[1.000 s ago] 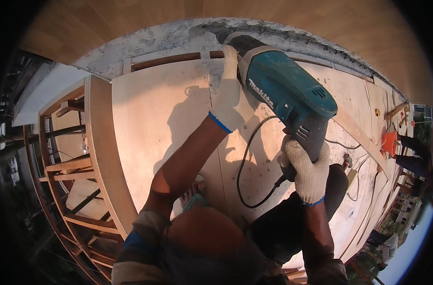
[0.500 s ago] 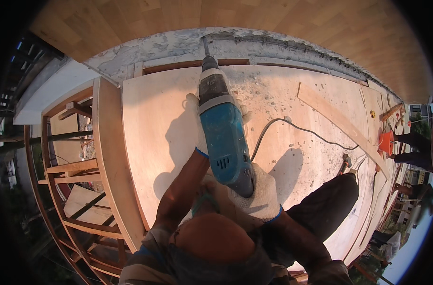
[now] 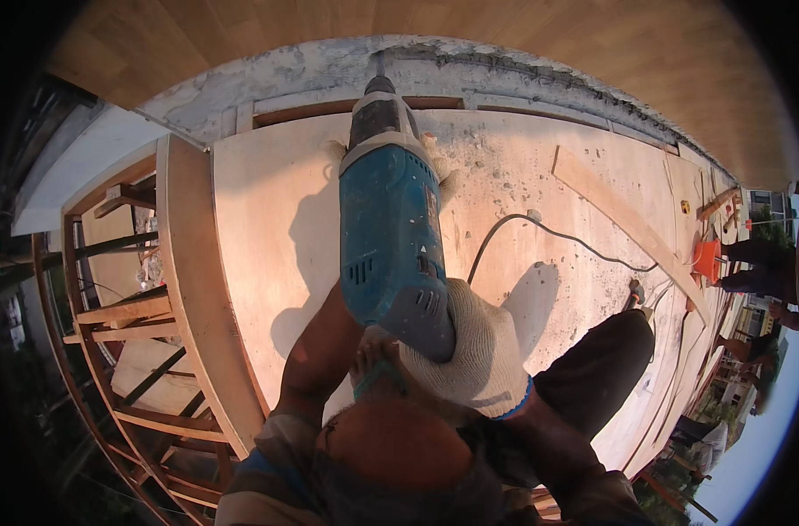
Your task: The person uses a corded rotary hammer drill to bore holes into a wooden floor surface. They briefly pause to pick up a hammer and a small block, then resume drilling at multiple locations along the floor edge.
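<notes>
A teal and grey rotary hammer drill (image 3: pixel 391 219) points away from me. Its bit (image 3: pixel 380 64) touches the chipped concrete edge (image 3: pixel 312 66) at the far side. In a cream knitted glove, my right hand (image 3: pixel 487 351) is closed round the rear handle. My left hand (image 3: pixel 446 174), gloved too, holds the front of the drill from beneath. Only some of its fingers show beside the body; the rest is hidden. A dark power cord (image 3: pixel 575 241) runs off to the right over the plywood sheet (image 3: pixel 268 202).
Concrete crumbs lie on the plywood. A loose wooden strip (image 3: pixel 627 232) crosses it on the right, near a hammer (image 3: pixel 634 294) and an orange bucket (image 3: pixel 706 260). Wooden framing (image 3: pixel 189 289) with open gaps borders the left. A wood-panelled surface (image 3: pixel 505 26) stands ahead. Other people (image 3: pixel 763 254) are at far right.
The drill has shifted left and up in the picture, and its body looks larger. Both hands have kept their hold on it. The surroundings have shifted slightly.
</notes>
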A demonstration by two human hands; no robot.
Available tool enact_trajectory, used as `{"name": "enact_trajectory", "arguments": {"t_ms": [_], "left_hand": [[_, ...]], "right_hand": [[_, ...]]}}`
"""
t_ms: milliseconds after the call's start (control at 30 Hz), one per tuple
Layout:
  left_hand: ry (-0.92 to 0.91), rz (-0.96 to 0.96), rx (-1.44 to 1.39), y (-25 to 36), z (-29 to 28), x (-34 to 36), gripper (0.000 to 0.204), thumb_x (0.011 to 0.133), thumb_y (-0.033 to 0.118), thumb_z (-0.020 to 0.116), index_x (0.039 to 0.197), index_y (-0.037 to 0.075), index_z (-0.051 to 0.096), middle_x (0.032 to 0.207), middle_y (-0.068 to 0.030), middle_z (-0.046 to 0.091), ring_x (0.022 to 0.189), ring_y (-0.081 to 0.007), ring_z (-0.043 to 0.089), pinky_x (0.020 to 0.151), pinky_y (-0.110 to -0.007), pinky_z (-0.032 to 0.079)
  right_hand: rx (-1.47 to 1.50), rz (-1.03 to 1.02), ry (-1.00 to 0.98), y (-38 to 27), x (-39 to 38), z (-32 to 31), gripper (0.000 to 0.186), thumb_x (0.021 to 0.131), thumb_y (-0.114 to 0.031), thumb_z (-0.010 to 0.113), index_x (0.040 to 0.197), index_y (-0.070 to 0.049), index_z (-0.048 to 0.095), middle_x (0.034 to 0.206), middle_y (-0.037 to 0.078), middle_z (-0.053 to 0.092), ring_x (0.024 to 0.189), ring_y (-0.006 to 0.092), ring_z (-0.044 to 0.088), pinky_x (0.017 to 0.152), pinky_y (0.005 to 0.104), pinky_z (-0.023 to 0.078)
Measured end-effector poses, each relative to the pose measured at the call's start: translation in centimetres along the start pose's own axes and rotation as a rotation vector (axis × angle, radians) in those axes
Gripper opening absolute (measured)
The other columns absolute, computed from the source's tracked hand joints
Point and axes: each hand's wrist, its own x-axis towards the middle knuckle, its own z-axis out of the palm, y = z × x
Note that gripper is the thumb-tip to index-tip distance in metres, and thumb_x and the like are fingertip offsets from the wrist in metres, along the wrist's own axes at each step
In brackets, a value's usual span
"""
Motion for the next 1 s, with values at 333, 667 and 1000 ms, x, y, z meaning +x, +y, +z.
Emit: {"name": "enact_trajectory", "arguments": {"t_ms": [333, 667, 1000], "left_hand": [[-0.120, 0.144, 0.010, -2.1, 3.8, -0.3, 0.108, 0.098, 0.080, 0.070, 0.160, -0.005, 0.048, 0.146, -0.0287, 0.066, 0.122, -0.0435, 0.073, 0.124, -0.058, 0.054], [-0.073, 0.122, -0.028, 0.1, 2.6, -2.0, 0.115, 0.100, 0.089, 0.052, 0.167, -0.005, 0.042, 0.153, -0.0312, 0.062, 0.134, -0.0473, 0.068, 0.122, -0.062, 0.053], [0.555, 0.342, 0.216, -5.0, 6.2, -13.8, 0.120, 0.102, 0.093, 0.042, 0.171, -0.005, 0.036, 0.160, -0.0282, 0.059, 0.142, -0.0471, 0.063, 0.119, -0.059, 0.056]], "right_hand": [[0.027, 0.034, 0.019, 8.2, -5.0, 6.0, 0.070, 0.092, -0.028, 0.087, 0.151, -0.005, 0.057, 0.124, 0.024, 0.075, 0.108, 0.0435, 0.079, 0.089, 0.0495, 0.064], [-0.125, 0.049, -0.060, 9.3, -3.2, 9.9, 0.065, 0.088, -0.032, 0.084, 0.142, -0.004, 0.062, 0.119, 0.021, 0.072, 0.104, 0.0433, 0.076, 0.084, 0.0535, 0.063], [-0.399, -0.142, -0.113, 10.6, -1.8, 8.7, 0.050, 0.086, -0.028, 0.083, 0.125, 0.000, 0.067, 0.108, 0.020, 0.075, 0.095, 0.0409, 0.076, 0.084, 0.0513, 0.062]]}}
